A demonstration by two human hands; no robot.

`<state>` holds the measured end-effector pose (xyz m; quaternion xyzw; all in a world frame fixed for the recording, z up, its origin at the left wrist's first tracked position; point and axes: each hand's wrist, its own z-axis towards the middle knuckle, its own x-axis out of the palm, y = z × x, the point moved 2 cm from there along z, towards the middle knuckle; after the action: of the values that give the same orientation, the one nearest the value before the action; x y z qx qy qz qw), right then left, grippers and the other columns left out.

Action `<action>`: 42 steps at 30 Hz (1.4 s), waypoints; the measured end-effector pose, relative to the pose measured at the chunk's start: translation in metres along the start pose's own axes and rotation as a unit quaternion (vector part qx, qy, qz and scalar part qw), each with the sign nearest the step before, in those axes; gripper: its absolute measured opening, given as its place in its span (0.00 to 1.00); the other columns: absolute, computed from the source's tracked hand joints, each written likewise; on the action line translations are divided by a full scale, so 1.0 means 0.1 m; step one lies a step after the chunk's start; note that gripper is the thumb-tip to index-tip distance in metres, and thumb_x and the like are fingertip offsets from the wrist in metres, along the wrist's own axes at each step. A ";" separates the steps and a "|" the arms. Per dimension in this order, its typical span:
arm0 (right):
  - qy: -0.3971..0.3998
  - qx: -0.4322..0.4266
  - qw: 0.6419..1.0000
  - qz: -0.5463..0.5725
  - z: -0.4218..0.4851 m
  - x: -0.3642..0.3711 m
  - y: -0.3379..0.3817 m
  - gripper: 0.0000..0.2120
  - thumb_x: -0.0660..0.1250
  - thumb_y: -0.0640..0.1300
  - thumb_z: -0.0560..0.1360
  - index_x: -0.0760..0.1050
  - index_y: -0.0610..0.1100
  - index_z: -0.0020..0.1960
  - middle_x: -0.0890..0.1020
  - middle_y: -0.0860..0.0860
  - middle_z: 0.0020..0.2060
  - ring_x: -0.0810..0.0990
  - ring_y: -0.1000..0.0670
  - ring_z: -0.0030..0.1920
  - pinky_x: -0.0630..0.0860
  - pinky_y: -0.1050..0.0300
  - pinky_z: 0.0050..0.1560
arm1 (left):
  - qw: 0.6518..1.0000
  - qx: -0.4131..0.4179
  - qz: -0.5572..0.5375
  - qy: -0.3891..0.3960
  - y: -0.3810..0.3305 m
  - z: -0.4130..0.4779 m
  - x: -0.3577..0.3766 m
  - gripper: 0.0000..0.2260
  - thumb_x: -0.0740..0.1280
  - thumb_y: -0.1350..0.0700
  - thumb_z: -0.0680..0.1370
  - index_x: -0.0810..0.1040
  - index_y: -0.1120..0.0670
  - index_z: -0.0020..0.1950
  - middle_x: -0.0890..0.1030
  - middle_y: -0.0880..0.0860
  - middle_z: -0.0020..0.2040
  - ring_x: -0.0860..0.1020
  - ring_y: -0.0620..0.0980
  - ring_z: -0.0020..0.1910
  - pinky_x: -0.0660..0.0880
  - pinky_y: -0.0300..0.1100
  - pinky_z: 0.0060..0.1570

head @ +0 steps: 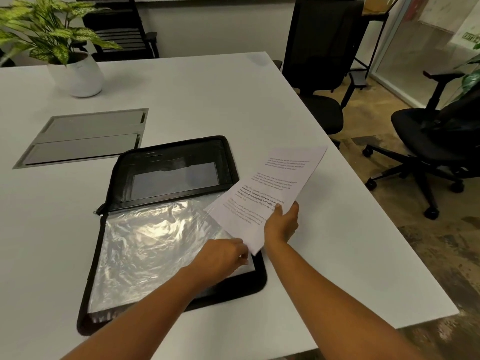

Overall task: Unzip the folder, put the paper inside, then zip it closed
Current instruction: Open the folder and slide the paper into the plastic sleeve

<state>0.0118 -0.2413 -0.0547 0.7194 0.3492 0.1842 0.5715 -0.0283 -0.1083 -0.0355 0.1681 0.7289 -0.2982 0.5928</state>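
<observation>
A black zip folder (166,167) lies open flat on the white table (194,100), its near half covered by crinkled clear plastic sleeves (145,245). My right hand (281,224) grips a printed sheet of paper (272,188) by its right edge, holding it tilted over the folder's right side, with its left corner at the sleeve's edge. At the right edge of the sleeves, just beside the paper's near corner, my left hand (223,258) has its fingers curled on the plastic. The zipper pull (98,211) sticks out at the folder's left spine.
A grey cable hatch (85,136) is set into the table behind the folder. A potted plant in a white pot (78,74) stands at the back left. Black office chairs (324,74) stand past the table's right edge.
</observation>
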 end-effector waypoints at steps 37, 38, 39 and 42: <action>0.061 0.100 0.993 0.016 -0.35 -0.19 -0.28 0.17 0.65 0.31 0.73 0.73 0.41 0.60 0.79 0.44 0.58 0.79 0.46 0.49 0.79 0.58 0.42 | 0.996 0.082 -0.015 0.032 0.21 -0.01 -0.11 0.10 0.63 0.57 0.77 0.80 0.57 0.54 0.78 0.52 0.53 0.78 0.50 0.47 0.70 0.36 0.42; 0.052 0.091 0.994 0.007 -0.36 -0.18 -0.28 0.16 0.66 0.32 0.73 0.73 0.40 0.59 0.79 0.44 0.58 0.80 0.45 0.52 0.78 0.58 0.42 | 0.996 0.079 -0.014 0.032 0.20 -0.02 -0.10 0.10 0.62 0.57 0.77 0.79 0.58 0.54 0.77 0.52 0.53 0.78 0.50 0.46 0.71 0.36 0.42; 0.047 0.085 0.995 0.003 -0.36 -0.17 -0.28 0.15 0.66 0.32 0.73 0.73 0.40 0.59 0.79 0.43 0.58 0.80 0.44 0.54 0.79 0.56 0.45 | 0.997 0.073 -0.015 0.030 0.18 -0.01 -0.09 0.10 0.62 0.56 0.77 0.79 0.58 0.53 0.77 0.53 0.52 0.78 0.50 0.45 0.72 0.37 0.43; 0.033 0.083 0.996 0.006 -0.37 -0.11 -0.29 0.13 0.66 0.32 0.73 0.72 0.40 0.57 0.80 0.43 0.57 0.80 0.42 0.56 0.80 0.51 0.53 | 0.998 0.051 -0.023 0.021 0.13 0.02 -0.05 0.11 0.61 0.54 0.78 0.78 0.61 0.50 0.76 0.55 0.49 0.73 0.49 0.39 0.71 0.39 0.42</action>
<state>-0.0286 -0.2206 -0.0704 0.7598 0.3776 0.1812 0.4973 -0.0181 -0.0987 -0.0342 0.1876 0.7287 -0.3449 0.5612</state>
